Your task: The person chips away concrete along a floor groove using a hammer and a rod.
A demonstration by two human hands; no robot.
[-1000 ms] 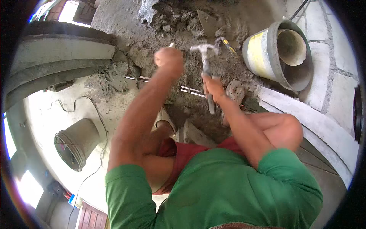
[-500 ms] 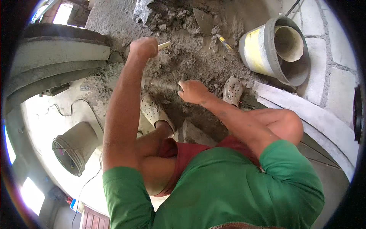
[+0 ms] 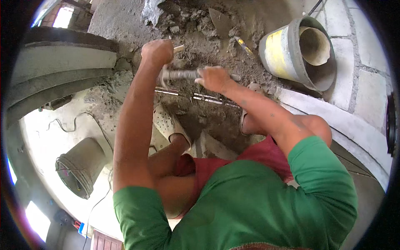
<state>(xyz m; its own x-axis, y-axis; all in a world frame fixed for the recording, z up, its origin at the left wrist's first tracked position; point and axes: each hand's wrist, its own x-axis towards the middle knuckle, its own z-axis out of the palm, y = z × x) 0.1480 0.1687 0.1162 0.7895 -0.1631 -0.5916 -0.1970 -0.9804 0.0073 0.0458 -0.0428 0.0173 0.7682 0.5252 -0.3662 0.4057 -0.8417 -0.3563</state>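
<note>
My left hand [image 3: 157,52] is closed in a fist around a short pale stick [image 3: 178,49], whose end sticks out to the right. A grey, mortar-crusted hammer [image 3: 183,74] lies level in the grip of my right hand [image 3: 214,79]. The hammer head [image 3: 164,77] points left, just below my left fist, and the handle's end shows beyond my right hand. Both hands are above rough, crumbly mortar [image 3: 196,58] on the floor. What the lower end of the stick meets is hidden behind my left hand and forearm.
A trowel [image 3: 221,23] with a yellow handle [image 3: 243,45] rests in the mortar ahead. At right stands a tilted bucket [image 3: 278,52] with a smaller container [image 3: 313,46] inside. Another bucket [image 3: 85,160] lies at left, near a cable [image 3: 76,121]. My clog [image 3: 164,121] is below the hammer.
My right hand has raised the hammer slightly away from my feet, and more of its head and handle shows. A thin strip with bright bars is now visible below it. My left hand stays nearly still.
</note>
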